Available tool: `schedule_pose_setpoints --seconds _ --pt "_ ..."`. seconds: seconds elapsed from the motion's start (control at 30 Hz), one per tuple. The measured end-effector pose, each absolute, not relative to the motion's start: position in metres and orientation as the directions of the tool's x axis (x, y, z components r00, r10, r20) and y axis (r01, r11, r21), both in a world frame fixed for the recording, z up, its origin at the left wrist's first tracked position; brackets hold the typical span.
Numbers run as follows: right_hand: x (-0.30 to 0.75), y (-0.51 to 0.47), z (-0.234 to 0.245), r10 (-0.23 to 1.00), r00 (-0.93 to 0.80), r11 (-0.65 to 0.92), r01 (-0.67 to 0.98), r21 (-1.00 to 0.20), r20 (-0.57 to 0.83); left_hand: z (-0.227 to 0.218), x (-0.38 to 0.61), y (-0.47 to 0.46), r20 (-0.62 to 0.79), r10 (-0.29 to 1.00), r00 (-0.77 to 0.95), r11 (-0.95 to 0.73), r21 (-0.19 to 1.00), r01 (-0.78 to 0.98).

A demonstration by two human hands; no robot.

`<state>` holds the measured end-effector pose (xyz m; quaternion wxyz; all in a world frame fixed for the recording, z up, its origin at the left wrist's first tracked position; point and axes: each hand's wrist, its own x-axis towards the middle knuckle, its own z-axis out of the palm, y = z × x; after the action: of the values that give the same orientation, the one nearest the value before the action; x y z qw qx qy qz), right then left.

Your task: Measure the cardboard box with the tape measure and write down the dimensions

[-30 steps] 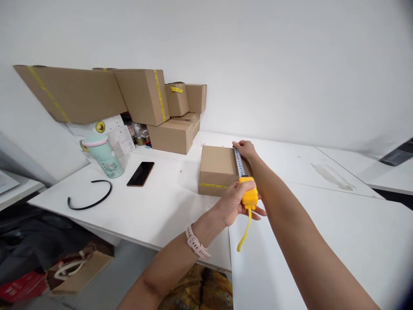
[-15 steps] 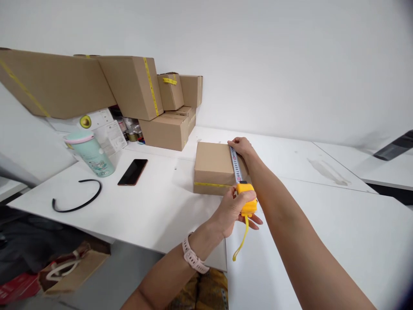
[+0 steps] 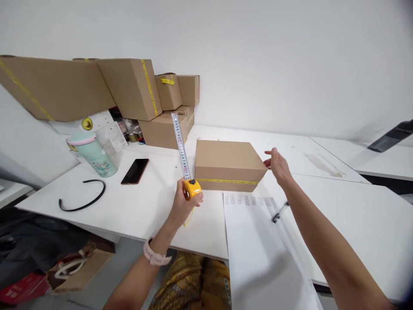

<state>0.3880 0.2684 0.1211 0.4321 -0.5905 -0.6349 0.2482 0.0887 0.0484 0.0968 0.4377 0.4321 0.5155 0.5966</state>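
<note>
My left hand (image 3: 180, 207) grips a yellow tape measure (image 3: 191, 189), thumb across its case. Its silver blade (image 3: 180, 144) sticks up and away to the left of the cardboard box, clear of it, and a yellow wrist strap hangs below. A closed flat cardboard box (image 3: 227, 155) with a yellow tape band along its front side lies on the table. At the box's right corner is my right hand (image 3: 280, 168), fingers apart and holding nothing; whether a fingertip touches the box I cannot tell.
A white sheet (image 3: 258, 249) with rows of writing lies in front of the box, a pen (image 3: 280, 213) on it. Leftward are a phone (image 3: 135, 171), a black headband-like loop (image 3: 100, 199) and a mint tumbler (image 3: 97, 157). Several cardboard boxes (image 3: 129, 88) stand stacked behind.
The tape blade has come off the box top, and my left hand has carried the tape measure left. My right hand has let go of the blade's end and moved right, uncovering the paper.
</note>
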Motion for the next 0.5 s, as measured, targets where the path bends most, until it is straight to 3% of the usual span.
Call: schedule_pose_setpoints --seconds 0.1,0.17,0.33,0.5 --pt "0.391 0.235 0.111 0.986 -0.067 0.166 0.431 -0.887 0.152 0.092 0.072 0.067 0.022 0.987 -0.160 -0.044 0.990 -0.135" --pt "0.383 0.225 0.124 0.976 -0.107 0.216 0.410 -0.886 0.189 0.102 0.065 0.078 0.031 0.990 -0.135 -0.051 0.988 -0.146" --pt "0.364 0.229 0.180 0.942 -0.091 0.322 0.526 -0.787 0.324 0.138 0.049 0.091 0.147 0.980 -0.134 -0.163 0.980 -0.117" --pt "0.357 0.250 0.173 0.923 0.071 0.240 0.661 -0.711 0.378 0.139 0.048 0.089 0.124 0.986 -0.109 -0.138 0.982 -0.126"
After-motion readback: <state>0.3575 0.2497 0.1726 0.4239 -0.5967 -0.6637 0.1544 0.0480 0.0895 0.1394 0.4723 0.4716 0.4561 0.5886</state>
